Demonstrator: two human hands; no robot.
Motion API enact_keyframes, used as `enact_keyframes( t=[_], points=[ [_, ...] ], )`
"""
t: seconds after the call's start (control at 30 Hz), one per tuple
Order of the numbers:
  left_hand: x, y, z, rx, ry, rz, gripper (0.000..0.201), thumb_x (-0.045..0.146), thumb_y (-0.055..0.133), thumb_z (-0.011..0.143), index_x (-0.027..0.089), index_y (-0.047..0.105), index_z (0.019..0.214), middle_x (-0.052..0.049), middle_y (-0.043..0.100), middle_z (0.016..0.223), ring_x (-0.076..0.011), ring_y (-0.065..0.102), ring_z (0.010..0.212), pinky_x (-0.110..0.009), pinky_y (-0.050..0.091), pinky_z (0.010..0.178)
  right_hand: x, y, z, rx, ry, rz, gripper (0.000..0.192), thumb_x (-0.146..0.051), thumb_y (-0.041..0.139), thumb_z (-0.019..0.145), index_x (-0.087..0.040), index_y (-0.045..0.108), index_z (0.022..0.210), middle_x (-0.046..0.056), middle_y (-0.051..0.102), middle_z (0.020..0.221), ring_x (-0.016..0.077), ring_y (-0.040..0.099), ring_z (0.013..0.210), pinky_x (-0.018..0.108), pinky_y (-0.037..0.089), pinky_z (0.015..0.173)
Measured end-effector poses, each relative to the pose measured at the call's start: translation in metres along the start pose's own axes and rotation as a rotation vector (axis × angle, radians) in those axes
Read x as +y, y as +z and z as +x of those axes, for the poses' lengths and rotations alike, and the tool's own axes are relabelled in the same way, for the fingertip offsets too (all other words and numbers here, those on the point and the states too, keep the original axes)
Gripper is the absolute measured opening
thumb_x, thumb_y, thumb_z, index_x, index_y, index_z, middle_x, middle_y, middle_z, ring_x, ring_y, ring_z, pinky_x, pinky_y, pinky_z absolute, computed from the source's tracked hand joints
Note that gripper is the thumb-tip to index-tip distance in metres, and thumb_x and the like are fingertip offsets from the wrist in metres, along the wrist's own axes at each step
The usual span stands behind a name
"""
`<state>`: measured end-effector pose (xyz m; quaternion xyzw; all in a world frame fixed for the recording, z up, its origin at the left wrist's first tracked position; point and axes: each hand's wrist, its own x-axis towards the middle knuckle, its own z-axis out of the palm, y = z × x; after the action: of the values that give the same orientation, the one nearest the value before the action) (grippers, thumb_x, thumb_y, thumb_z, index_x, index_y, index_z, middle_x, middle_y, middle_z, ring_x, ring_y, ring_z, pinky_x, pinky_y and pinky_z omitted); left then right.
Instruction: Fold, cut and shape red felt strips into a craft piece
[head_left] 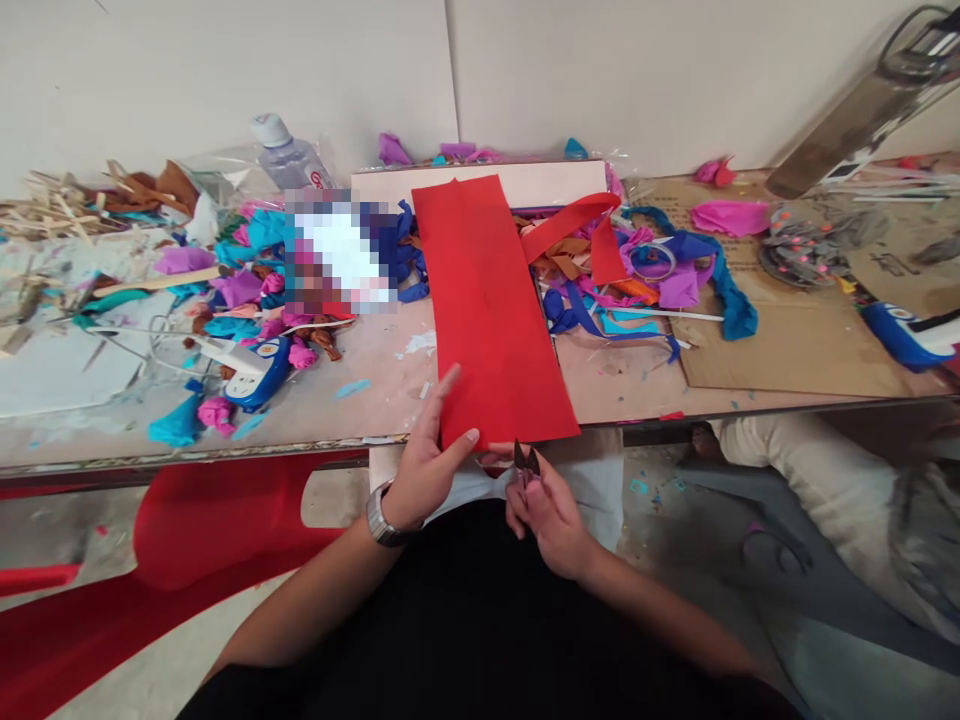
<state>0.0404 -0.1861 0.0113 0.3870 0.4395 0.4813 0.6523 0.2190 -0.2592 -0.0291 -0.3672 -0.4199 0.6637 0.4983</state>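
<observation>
Both hands work just off the desk's (360, 395) near edge. Left hand (427, 470), a metal watch on its wrist, pinches the near end of a long rectangular sheet of red matte paper (491, 300), thumb on top and fingers beneath. Right hand (547, 510) is closed around small dark-bladed scissors (526, 460), whose tips touch that same end; the handles are hidden in the fist. Smooth and flat, the sheet runs lengthwise from the near edge toward the far wall, leaning slightly left. Crumpled crepe scraps (247, 280) in pink, blue and purple crowd the desk's left side; one patch there is blurred out.
</observation>
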Motion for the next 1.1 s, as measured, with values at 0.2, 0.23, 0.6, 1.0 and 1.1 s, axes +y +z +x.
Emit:
enact_keyframes(
  t=[0.2, 0.23, 0.6, 1.0, 1.1],
  points=[
    [-0.003, -0.007, -0.002, 0.014, 0.135, 0.267, 0.051, 0.027, 0.083, 0.092, 0.025, 0.074, 0.142, -0.009, 0.066, 0.156, -0.0299, 0.054, 0.153, -0.046, 0.03, 0.137, 0.016, -0.003, -0.012, 0.079, 0.201, 0.306, 0.049, -0.067, 0.054, 0.105, -0.02, 0.068, 0.11, -0.005, 0.045, 0.073, 0.0076, 0.028, 0.05, 0.025, 0.032, 0.05],
    [-0.002, -0.007, -0.001, 0.018, 0.133, 0.259, 0.052, 0.026, 0.085, 0.089, 0.024, 0.074, 0.141, -0.01, 0.067, 0.155, -0.0306, 0.054, 0.153, -0.046, 0.03, 0.137, 0.017, -0.004, -0.014, 0.089, 0.233, 0.324, 0.048, -0.067, 0.057, 0.104, -0.02, 0.067, 0.11, -0.005, 0.044, 0.073, 0.0083, 0.03, 0.052, 0.026, 0.036, 0.053],
    [0.012, -0.008, 0.002, -0.081, -0.146, 0.026, 0.074, 0.019, 0.091, 0.083, 0.02, 0.065, 0.152, -0.011, 0.081, 0.098, -0.0262, 0.079, 0.074, -0.043, 0.067, 0.085, 0.012, -0.007, -0.021, -0.021, 0.375, 0.22, 0.054, -0.073, 0.064, 0.1, -0.021, 0.06, 0.116, 0.001, 0.071, 0.079, 0.0087, 0.048, 0.048, 0.02, 0.03, 0.044],
    [0.018, -0.011, 0.009, -0.072, -0.165, 0.048, 0.069, 0.019, 0.092, 0.079, 0.019, 0.072, 0.145, -0.011, 0.081, 0.102, -0.0259, 0.079, 0.073, -0.047, 0.069, 0.087, -0.012, 0.003, 0.001, -0.019, 0.393, 0.309, 0.056, -0.072, 0.072, 0.095, -0.021, 0.059, 0.114, -0.004, 0.064, 0.072, 0.0099, 0.059, 0.047, 0.015, 0.022, 0.035],
    [0.02, -0.01, 0.011, -0.063, -0.178, 0.031, 0.066, 0.019, 0.092, 0.079, 0.02, 0.073, 0.143, -0.013, 0.079, 0.11, -0.0276, 0.08, 0.076, -0.051, 0.067, 0.093, -0.016, 0.002, 0.007, -0.035, 0.394, 0.304, 0.056, -0.073, 0.072, 0.094, -0.022, 0.058, 0.112, -0.006, 0.06, 0.071, 0.0104, 0.06, 0.046, 0.015, 0.02, 0.035]
  ],
)
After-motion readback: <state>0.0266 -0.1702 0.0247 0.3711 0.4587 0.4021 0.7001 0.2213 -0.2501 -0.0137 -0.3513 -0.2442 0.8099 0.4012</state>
